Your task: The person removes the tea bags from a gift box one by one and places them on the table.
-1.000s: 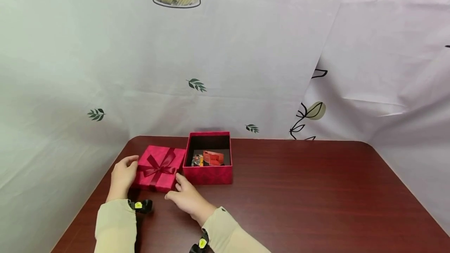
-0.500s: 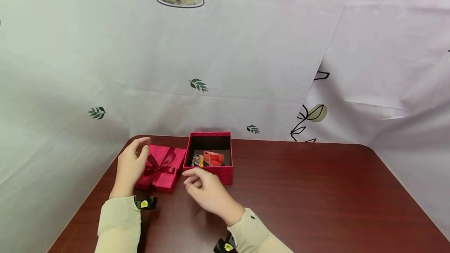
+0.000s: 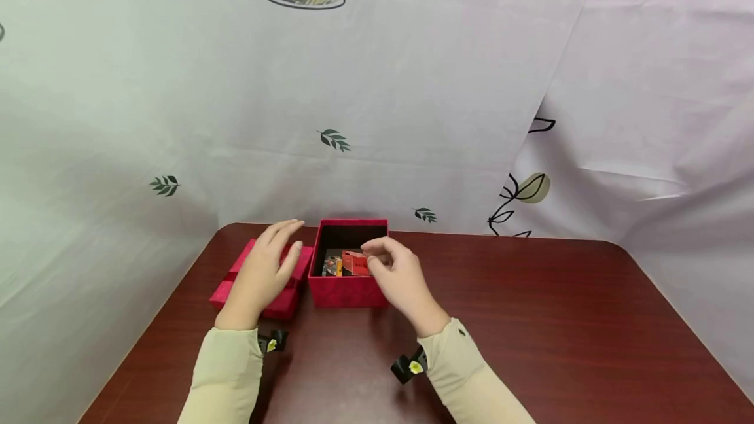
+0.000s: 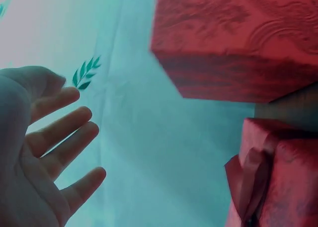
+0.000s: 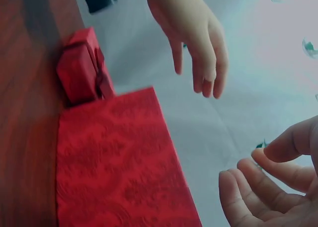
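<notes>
A red patterned gift box stands with its top off near the back of the table. Inside it lie a small red-orange packet and a small multicoloured item with a yellow part, too small to identify. Left of the box is its red lid with a ribbon bow, partly hidden by my left hand. That hand hovers over the lid, fingers spread and holding nothing. My right hand is raised at the box's right front corner, fingertips over the opening, loosely bent with nothing between them.
The dark brown wooden table extends to the right of the box. A white printed curtain hangs right behind the table and along its sides. Both wrists carry a black strapped device.
Both hands have left the lid's sides. The left rose and moved right above the lid; the right moved right and up to the open box. Box and lid have stayed in place.
</notes>
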The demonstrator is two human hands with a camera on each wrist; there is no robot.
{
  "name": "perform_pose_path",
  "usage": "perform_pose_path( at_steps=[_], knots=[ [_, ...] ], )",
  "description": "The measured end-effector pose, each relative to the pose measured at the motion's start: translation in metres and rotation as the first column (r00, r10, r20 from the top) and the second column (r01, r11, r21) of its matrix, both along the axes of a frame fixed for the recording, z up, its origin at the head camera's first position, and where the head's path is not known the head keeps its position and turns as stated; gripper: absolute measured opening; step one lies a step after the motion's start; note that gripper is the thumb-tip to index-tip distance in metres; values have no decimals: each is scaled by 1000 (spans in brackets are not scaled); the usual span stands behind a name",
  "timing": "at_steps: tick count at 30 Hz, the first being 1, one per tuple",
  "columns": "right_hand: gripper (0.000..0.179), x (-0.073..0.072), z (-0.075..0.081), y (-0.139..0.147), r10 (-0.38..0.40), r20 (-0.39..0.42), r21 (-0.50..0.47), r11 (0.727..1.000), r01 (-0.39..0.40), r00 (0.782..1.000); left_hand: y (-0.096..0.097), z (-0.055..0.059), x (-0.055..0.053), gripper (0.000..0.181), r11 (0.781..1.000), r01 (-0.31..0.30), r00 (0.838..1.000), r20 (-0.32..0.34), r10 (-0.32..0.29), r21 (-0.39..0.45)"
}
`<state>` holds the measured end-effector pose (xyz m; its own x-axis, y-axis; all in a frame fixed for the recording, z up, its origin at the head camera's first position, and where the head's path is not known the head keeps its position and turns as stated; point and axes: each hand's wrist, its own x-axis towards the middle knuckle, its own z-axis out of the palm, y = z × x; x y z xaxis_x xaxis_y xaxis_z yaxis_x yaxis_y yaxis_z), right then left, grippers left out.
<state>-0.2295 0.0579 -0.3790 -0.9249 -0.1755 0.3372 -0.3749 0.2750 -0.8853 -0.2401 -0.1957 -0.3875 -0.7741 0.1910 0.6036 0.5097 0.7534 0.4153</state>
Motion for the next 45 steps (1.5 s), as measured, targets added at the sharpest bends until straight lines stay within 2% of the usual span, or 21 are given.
perform_pose_path(
  at_steps=[4,7,10,17,23,25,30,34,37,42,45],
  knots=[
    [27,-12,4,5,-32,31,61,998,30,999,8,-4,-2,52,994,16,993,122,-3,-105],
    [29,-20,5,6,-37,58,112,993,30,998,11,-9,-4,62,986,29,975,223,8,-163],
    [32,-26,6,6,-27,92,152,988,12,995,12,-16,-6,69,977,26,961,273,33,-210],
    [39,-43,8,-2,-32,209,259,965,-24,977,15,-28,-8,73,962,37,953,298,48,-271],
    [48,-56,10,-17,-71,304,348,936,-42,950,16,-30,-7,71,955,45,947,318,52,-292],
    [48,-60,10,-23,-87,315,390,920,-45,945,16,-29,-7,71,954,43,945,322,58,-298],
    [25,-70,7,-38,-89,328,514,852,-99,941,15,-30,-7,71,949,42,939,337,70,-313],
    [33,-77,1,-48,-94,358,561,817,-133,929,14,-31,-8,71,950,56,934,353,58,-306],
    [37,-80,-4,-54,-123,379,588,797,-137,917,13,-30,-9,71,950,68,932,360,49,-303],
    [39,-81,-10,-59,-174,391,650,747,-137,904,10,-32,-12,72,951,80,931,364,36,-298],
    [38,-80,-12,-61,-202,395,668,733,-129,896,9,-34,-13,72,953,84,930,367,30,-291]
  ],
)
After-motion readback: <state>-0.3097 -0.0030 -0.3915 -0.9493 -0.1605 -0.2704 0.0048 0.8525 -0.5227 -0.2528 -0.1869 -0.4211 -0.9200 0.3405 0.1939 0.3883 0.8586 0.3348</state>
